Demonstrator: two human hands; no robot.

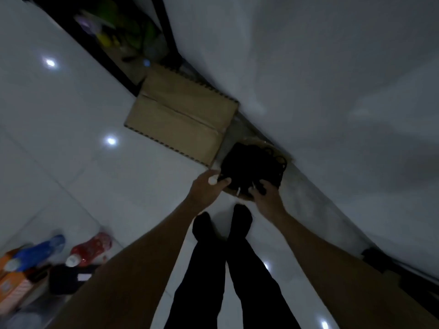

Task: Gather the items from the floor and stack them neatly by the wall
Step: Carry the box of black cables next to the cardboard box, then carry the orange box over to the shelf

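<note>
Single view, head-worn, wide-angle. Looks steeply down from standing height along the person's own forearms and legs to the floor (71, 129). The frame is rolled: the wall (332, 79) runs diagonally from top centre to lower right, filling the upper right half. Left hand (209, 186) and right hand (264, 198) sit near frame centre, at arm's reach from the lens (edges curve and blur). No second view, so no overlap to record.
</note>
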